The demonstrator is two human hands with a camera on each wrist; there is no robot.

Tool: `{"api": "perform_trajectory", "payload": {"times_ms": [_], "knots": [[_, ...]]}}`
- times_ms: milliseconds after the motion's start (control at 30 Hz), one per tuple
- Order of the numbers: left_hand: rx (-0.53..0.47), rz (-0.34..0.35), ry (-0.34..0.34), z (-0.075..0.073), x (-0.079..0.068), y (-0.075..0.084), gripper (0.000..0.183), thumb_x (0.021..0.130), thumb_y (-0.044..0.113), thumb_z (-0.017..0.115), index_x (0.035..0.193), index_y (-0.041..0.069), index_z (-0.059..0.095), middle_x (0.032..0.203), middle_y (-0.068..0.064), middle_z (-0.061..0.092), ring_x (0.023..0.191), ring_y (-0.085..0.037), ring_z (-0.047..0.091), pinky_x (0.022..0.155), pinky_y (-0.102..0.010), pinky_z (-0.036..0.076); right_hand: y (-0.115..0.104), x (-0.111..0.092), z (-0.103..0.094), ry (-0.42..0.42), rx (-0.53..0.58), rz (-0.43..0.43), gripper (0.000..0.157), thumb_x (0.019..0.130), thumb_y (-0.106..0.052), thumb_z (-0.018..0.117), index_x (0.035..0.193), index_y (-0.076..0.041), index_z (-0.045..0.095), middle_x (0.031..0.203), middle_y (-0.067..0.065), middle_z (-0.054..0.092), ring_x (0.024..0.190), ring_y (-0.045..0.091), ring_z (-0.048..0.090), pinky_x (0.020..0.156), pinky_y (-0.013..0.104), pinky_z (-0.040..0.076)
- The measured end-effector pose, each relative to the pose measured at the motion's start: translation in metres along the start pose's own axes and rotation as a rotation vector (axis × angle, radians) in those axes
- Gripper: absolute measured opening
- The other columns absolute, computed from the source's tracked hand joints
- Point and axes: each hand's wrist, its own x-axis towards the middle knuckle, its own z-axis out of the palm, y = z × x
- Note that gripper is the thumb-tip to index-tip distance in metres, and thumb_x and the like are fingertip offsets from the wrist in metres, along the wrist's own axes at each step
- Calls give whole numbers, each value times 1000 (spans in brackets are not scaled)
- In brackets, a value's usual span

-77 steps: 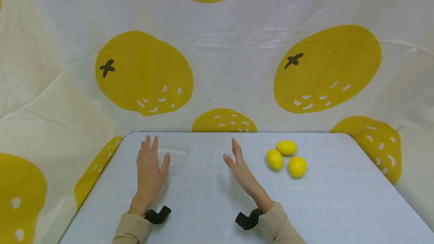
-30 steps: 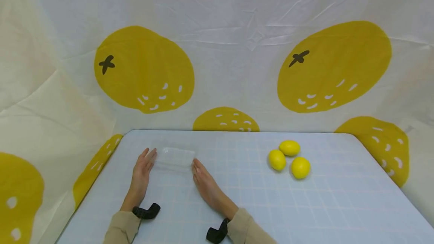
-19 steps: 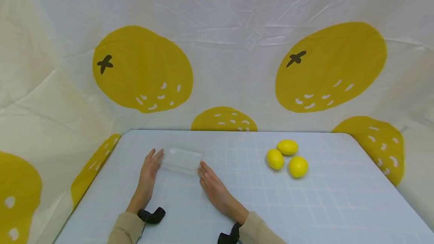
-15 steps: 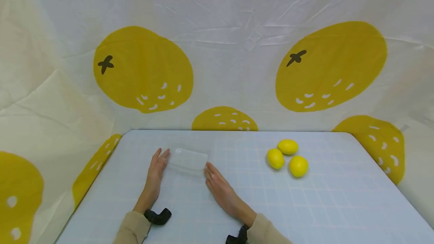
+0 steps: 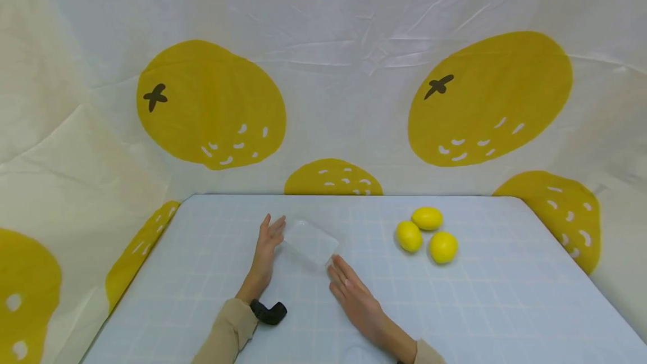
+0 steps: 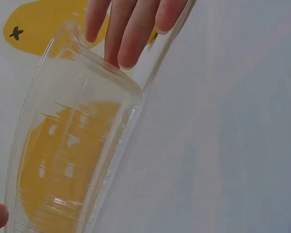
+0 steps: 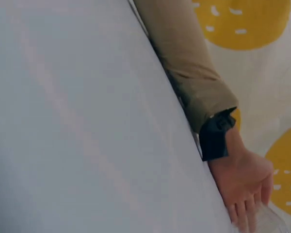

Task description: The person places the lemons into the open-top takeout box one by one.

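A clear plastic container (image 5: pixel 310 243) stands on the table between my two hands, turned at an angle. My left hand (image 5: pixel 265 251) is at its left end with fingers fairly straight. In the left wrist view, fingers (image 6: pixel 133 31) lie against the outside of the container's end wall, just under the flared rim (image 6: pixel 104 68). My right hand (image 5: pixel 361 305) reaches to the container's near right corner, its fingers extended and together, fingertips right at the wall. The right wrist view shows my left hand (image 7: pixel 247 177) beside part of the container (image 7: pixel 269 221), but not the right hand's fingers.
Three yellow lemons sit close together right of the container: one at the back (image 5: pixel 427 218), one at the left (image 5: pixel 408 236) and one in front (image 5: pixel 443 248). The checked tabletop (image 5: pixel 480 308) ends at a hanging cloth (image 5: pixel 349 105) with large yellow fruit prints.
Both hands came down from above the table to the container's ends. The container has slid right and turned, its right end coming nearer, with both hands moving along. The lemons have stayed put.
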Motion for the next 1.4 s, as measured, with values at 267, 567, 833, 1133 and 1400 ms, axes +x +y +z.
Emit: {"api": "perform_trajectory", "payload": {"times_ms": [267, 567, 833, 1133, 1400], "knots": [[-8, 30, -70, 33, 20, -7, 68, 102, 7, 38, 158, 4, 0, 154, -20, 36, 144, -35, 29, 115, -61, 5, -11, -25, 0, -25, 8, -27, 60, 106, -14, 14, 149, 4, -24, 155, 20, -31, 149, 26, -13, 119, 28, 12], [18, 39, -186, 57, 44, -11, 63, 103, 10, 36, 159, 7, 7, 150, -14, 46, 139, -31, 41, 116, -60, 7, -14, -38, 4, 1, 88, 34, 63, 106, -20, 15, 148, 5, -24, 154, 20, -31, 151, 18, 1, 119, 32, 15], [77, 12, -269, 76, 39, -13, 65, 101, 11, 36, 159, 12, 9, 153, -10, 41, 143, -32, 33, 115, -63, 5, -15, -38, 9, -8, 143, 67, 62, 107, -22, 13, 146, 7, -26, 154, 25, -28, 149, 33, -9, 120, 36, 15], [177, 23, -210, 96, 19, -13, 64, 99, 3, 36, 158, 5, 12, 158, -14, 31, 147, -35, 22, 117, -55, 14, -16, -38, 12, 223, 109, 150, 64, 108, -23, 19, 150, 8, -19, 159, 29, -12, 149, 34, 12, 116, 31, 25], [202, 48, -135, 105, 7, -9, 63, 99, 5, 43, 157, 3, 17, 158, -17, 30, 147, -36, 23, 117, -54, 15, -13, -37, 12, 295, 51, 115, 60, 109, -19, 21, 151, 11, -9, 159, 31, 7, 141, 25, 35, 114, 33, 30]]}}
